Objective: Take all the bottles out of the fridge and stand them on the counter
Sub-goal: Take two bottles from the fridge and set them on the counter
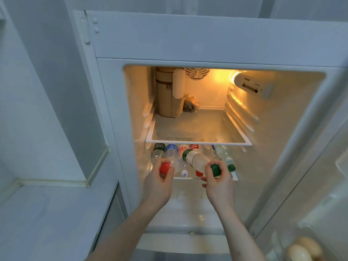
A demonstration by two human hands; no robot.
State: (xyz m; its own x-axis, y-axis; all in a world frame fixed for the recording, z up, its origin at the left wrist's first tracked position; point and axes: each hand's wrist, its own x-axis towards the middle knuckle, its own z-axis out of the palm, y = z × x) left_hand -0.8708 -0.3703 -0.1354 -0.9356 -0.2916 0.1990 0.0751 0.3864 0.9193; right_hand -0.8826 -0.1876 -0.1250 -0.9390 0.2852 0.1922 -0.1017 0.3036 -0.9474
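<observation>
Our left hand fingers wrap a red-capped bottle; our right hand fingers wrap a green-capped bottle. Both lie with other bottles along the front edge of the fridge's lower shelf, beneath the lit upper shelf. A pale counter sits left.

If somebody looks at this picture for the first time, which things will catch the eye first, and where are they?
First, the two hands reaching into the open fridge: the left hand grips a red-capped bottle and the right hand grips a green-capped bottle, both on the lower shelf among other lying bottles. Above them glows the warm-lit upper shelf, bare except for a beige zipped bag at its back left.
</observation>
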